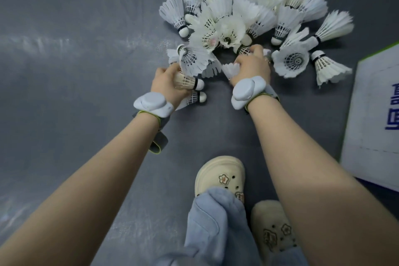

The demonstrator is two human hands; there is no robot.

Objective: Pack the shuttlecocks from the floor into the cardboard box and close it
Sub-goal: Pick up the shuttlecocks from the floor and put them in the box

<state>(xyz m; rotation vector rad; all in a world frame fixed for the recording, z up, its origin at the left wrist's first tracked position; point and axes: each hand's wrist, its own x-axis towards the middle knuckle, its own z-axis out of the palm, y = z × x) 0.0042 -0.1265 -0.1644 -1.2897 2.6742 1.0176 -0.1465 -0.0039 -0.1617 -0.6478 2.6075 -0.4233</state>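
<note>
A heap of several white feather shuttlecocks [254, 13] lies on the grey floor ahead of me. My left hand [167, 82] is closed around a bundle of shuttlecocks [190, 65] at the heap's near left edge, cork ends pointing right. My right hand [252, 65] grips other shuttlecocks [232, 69] at the heap's near side, with feathers sticking out to its left. At the right edge lies the cardboard box [371, 119], white with blue print; only part of it shows.
The grey floor [75, 71] stretches to the left and near side. My feet in cream clogs [220, 175] and light blue trouser legs stand just below my arms. Both wrists carry pale strapped-on devices.
</note>
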